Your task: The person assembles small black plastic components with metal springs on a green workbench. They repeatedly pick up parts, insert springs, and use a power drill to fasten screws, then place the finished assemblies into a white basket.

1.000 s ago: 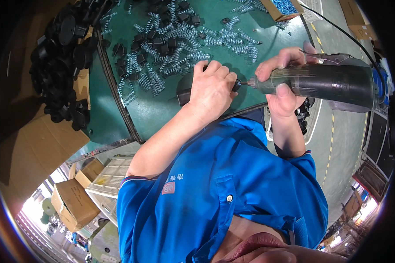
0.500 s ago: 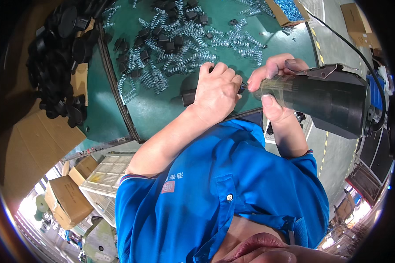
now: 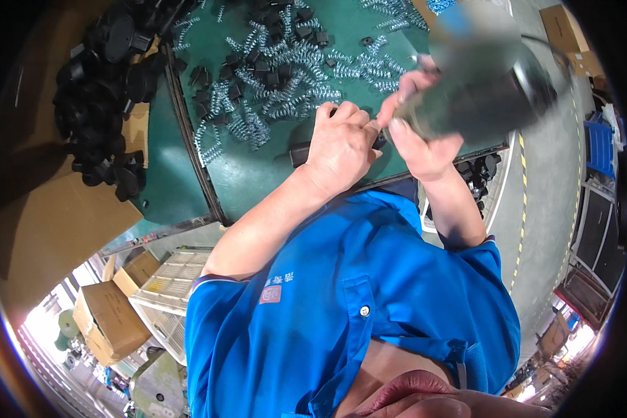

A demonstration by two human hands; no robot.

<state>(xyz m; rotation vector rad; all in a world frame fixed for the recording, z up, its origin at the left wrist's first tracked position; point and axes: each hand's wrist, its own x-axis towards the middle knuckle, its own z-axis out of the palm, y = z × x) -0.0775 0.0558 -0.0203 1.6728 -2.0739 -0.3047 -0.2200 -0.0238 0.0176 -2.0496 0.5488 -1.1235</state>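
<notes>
Tabletop (image 3: 258, 181): green, strewn with springs (image 3: 285, 83).
Left hand (image 3: 341, 150): grip closed on black part (image 3: 301, 152).
Right hand (image 3: 418, 143): grip wrapped round power tool (image 3: 481, 97), tip meeting part.

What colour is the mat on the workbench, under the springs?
Dark green. The mat shows best in the head view, with silver springs scattered on it.

One head-worn fisheye looks steeply down, close over the green table (image 3: 258, 174).

Springs (image 3: 285, 90) crowd mat ahead; bare green mat (image 3: 258, 174) beside hands (image 3: 380, 139)
</notes>
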